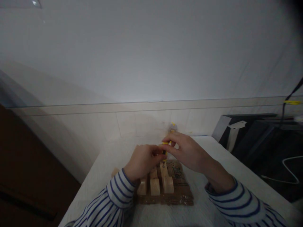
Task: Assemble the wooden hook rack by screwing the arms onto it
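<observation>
My left hand [143, 160] and my right hand [187, 151] meet over a small yellow tool [165, 151] held upright, its tip pointing down at pale wooden blocks [155, 184]. Both hands have fingers closed around the tool's handle. The blocks lie side by side on a brown cardboard sheet [180, 197] on a white table [111, 157]. Striped sleeves cover both forearms.
A small clear object with a yellow top [172, 127] stands at the table's far edge by the tiled wall. To the right is a dark stand with a white bracket [234, 132] and a white cable [287, 170]. Dark floor lies to the left.
</observation>
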